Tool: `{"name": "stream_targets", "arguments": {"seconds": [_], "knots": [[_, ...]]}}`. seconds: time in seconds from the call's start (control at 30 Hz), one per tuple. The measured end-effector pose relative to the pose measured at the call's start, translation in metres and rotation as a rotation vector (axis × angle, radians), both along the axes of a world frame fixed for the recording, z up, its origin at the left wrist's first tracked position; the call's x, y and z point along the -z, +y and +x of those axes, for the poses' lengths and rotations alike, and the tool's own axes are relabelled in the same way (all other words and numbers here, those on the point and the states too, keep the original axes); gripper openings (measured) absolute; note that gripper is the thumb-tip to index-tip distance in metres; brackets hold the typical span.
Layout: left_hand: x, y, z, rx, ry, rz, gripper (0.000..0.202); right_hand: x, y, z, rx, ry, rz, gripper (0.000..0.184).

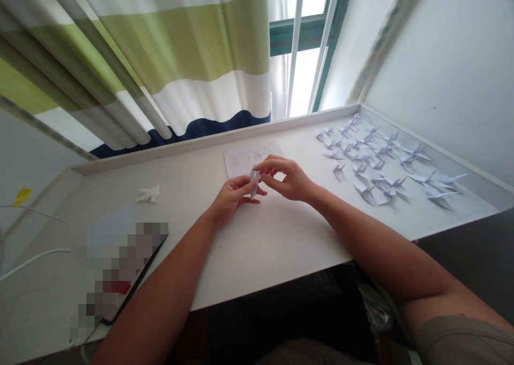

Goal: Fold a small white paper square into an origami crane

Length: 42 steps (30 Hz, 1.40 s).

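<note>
Over the middle of the table, my left hand [233, 196] grips a small, narrow piece of folded white paper [254, 183] between thumb and fingers. The paper stands upright, its point toward me. My right hand [287, 179] comes in from the right, with index finger and thumb closed at the paper's upper edge. Its other fingers are curled and partly hidden. Behind both hands lies a flat printed sheet [236, 161], partly covered by them. Many folded white paper cranes [361, 167] stand in loose rows on the right part of the table.
A crumpled white tissue [149, 194] lies left of my hands. Nearer me is a blurred, dark-edged flat device [136, 268], with white cables [36, 255] at the far left. A raised rim [209, 140] borders the white table [257, 258]. Curtains [188, 49] hang behind.
</note>
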<state>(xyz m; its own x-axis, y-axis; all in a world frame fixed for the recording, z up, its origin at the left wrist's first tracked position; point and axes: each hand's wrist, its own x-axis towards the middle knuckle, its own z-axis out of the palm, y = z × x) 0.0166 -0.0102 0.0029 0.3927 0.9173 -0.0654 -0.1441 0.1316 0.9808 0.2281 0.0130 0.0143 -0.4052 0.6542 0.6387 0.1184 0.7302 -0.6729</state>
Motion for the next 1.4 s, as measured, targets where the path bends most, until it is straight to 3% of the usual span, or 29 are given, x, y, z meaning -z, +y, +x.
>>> {"name": "stream_targets", "arguments": {"seconds": [0.2, 0.37, 0.63, 0.8, 0.97, 1.23, 1.4], "knots": [[-0.0025, -0.0011, 0.0027, -0.107, 0.098, 0.050, 0.050, 0.0017, 0.0044, 0.0050, 0.006, -0.177, 0.039, 0.010], [-0.0021, -0.0013, 0.0028, -0.100, 0.141, 0.047, 0.054, -0.0015, 0.0043, 0.0071, 0.038, -0.258, 0.016, 0.015], [0.0000, -0.0021, 0.0060, -0.168, 0.213, 0.076, 0.057, -0.0008, 0.0041, 0.0028, 0.088, -0.249, -0.203, 0.012], [-0.0007, -0.0016, 0.0049, -0.186, 0.207, 0.049, 0.062, 0.0014, 0.0066, 0.0034, 0.094, -0.202, -0.179, 0.007], [-0.0029, -0.0014, 0.0045, -0.145, 0.163, 0.040, 0.060, 0.0009, 0.0068, 0.0046, -0.018, -0.198, -0.181, 0.008], [-0.0052, -0.0018, 0.0032, -0.021, 0.114, 0.038, 0.056, -0.0006, 0.0086, 0.0051, 0.031, -0.190, -0.250, 0.010], [-0.0032, -0.0015, 0.0035, -0.011, 0.151, 0.029, 0.051, -0.0010, 0.0077, 0.0046, 0.053, -0.236, -0.272, 0.008]]}}
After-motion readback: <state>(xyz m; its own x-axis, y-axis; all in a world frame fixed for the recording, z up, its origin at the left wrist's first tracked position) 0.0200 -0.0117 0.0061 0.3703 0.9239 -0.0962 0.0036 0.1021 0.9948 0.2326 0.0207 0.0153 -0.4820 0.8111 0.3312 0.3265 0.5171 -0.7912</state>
